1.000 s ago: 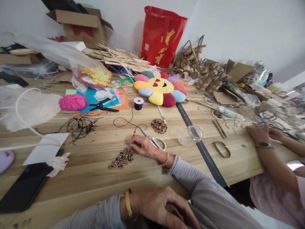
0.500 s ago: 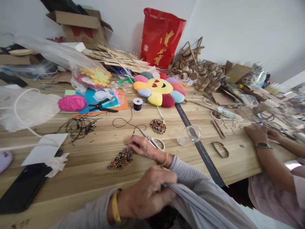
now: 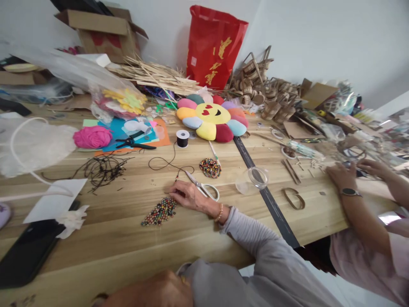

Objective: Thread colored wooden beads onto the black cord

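My right hand (image 3: 189,195) rests on the wooden table (image 3: 191,232), fingers pinched around a thin black cord (image 3: 162,169) with a few tiny beads near the fingertips. That cord runs back to a white-ended spool (image 3: 182,139). Just left of the fingertips lies a pile of small multicoloured beads (image 3: 159,212). White-handled scissors (image 3: 207,192) lie beside the knuckles, and a coiled beaded strand (image 3: 210,168) is behind them. My left hand (image 3: 156,291) is blurred at the bottom edge, close to my grey clothing; its fingers are hidden.
A plush flower (image 3: 212,117) and a red bag (image 3: 215,51) stand behind. Tangled black cord (image 3: 104,168), pliers (image 3: 136,141) and a phone (image 3: 28,256) lie left. Right are a clear round container (image 3: 252,181), a black strip (image 3: 275,209) and another person's hands (image 3: 343,177).
My left hand has let go of the grey cloth it was gripping and dropped down and left towards the bottom edge. My right hand stays by the beads; the view has shifted slightly.
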A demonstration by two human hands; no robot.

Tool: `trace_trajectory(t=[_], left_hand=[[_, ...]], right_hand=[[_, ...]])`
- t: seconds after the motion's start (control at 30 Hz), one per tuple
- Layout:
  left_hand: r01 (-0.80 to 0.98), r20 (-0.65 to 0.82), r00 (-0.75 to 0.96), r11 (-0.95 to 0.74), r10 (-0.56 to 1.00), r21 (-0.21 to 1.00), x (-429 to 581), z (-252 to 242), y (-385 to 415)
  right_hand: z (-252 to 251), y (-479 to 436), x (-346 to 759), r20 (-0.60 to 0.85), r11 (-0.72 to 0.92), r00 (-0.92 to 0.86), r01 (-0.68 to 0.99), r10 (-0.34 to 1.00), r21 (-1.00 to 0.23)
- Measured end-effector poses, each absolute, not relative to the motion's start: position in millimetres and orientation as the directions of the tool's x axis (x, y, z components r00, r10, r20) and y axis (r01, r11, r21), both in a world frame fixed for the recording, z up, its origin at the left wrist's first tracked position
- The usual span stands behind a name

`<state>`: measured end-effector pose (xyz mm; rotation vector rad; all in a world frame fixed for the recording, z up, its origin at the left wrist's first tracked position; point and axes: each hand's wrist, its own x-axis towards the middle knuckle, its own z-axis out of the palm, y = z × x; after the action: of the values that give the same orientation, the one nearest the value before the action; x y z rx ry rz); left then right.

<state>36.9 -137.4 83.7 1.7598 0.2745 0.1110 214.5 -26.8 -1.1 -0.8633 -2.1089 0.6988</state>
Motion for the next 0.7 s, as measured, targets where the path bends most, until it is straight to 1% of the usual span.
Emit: trace_trajectory(t=[0.07, 0.1, 0.13, 0.17, 0.23, 0.27, 0.3, 0.33, 0.4, 0.47, 0.53, 0.57, 0.6, 0.7], left_hand=[[0.097, -0.08, 0.981, -0.088, 0.177, 0.991, 47.2, 85.3, -134.4], [0.138, -0.128, 0.976, -0.046, 0.177, 0.989, 50.0, 84.5, -131.3], [0.183, -0.173, 0.962, -0.029, 0.21, 0.983, 51.6, 82.7, -127.3], [0.23, -0.208, 0.941, -0.052, 0.268, 0.972, 52.1, 80.0, -122.5], [0.282, -0.227, 0.901, -0.103, 0.369, 0.954, 50.9, 73.6, -110.4], [0.284, -0.223, 0.877, -0.085, 0.426, 0.955, 49.2, 70.4, -103.5], [0.283, -0.205, 0.828, -0.072, 0.522, 0.957, 46.8, 67.7, -96.0], [0.272, -0.169, 0.76, -0.071, 0.627, 0.96, 43.7, 65.4, -88.1], [0.277, -0.06, 0.551, -0.114, 0.832, 0.954, 35.9, 62.3, -71.9], [0.291, 0.012, 0.373, -0.13, 0.928, 0.948, 27.6, 60.2, -56.5], [0.294, 0.043, 0.267, -0.124, 0.963, 0.948, 21.1, 58.1, -43.2], [0.306, 0.037, 0.247, -0.115, 0.968, 0.945, 19.2, 56.8, -37.7], [0.325, 0.033, 0.243, -0.114, 0.969, 0.939, 18.3, 55.3, -33.0], [0.433, 0.003, 0.319, -0.149, 0.948, 0.889, 20.2, 49.6, -23.7]], right_hand=[[1.4, -28.3, 214.8, 0.396, 0.606, -0.501, 0.376, 0.769, -0.701], [2.3, -29.1, 214.9, 0.384, 0.596, -0.499, 0.386, 0.777, -0.704], [2.8, -29.9, 215.0, 0.375, 0.589, -0.498, 0.391, 0.782, -0.707], [2.9, -30.5, 215.0, 0.373, 0.586, -0.497, 0.39, 0.784, -0.711], [1.7, -31.0, 214.7, 0.389, 0.591, -0.491, 0.372, 0.78, -0.716], [0.8, -30.9, 214.4, 0.401, 0.597, -0.488, 0.359, 0.775, -0.718], [-0.2, -30.6, 214.0, 0.408, 0.6, -0.485, 0.351, 0.773, -0.719], [-0.9, -30.1, 213.5, 0.414, 0.601, -0.48, 0.348, 0.773, -0.72], [-1.3, -29.0, 212.7, 0.42, 0.603, -0.474, 0.348, 0.774, -0.718], [-0.5, -28.2, 212.2, 0.423, 0.607, -0.475, 0.352, 0.772, -0.712], [0.5, -27.8, 212.2, 0.42, 0.604, -0.472, 0.359, 0.775, -0.712], [0.6, -27.7, 212.3, 0.415, 0.599, -0.47, 0.359, 0.779, -0.716], [0.3, -27.7, 212.5, 0.412, 0.594, -0.469, 0.354, 0.781, -0.722], [-3.0, -27.7, 213.1, 0.413, 0.58, -0.454, 0.334, 0.79, -0.743]])
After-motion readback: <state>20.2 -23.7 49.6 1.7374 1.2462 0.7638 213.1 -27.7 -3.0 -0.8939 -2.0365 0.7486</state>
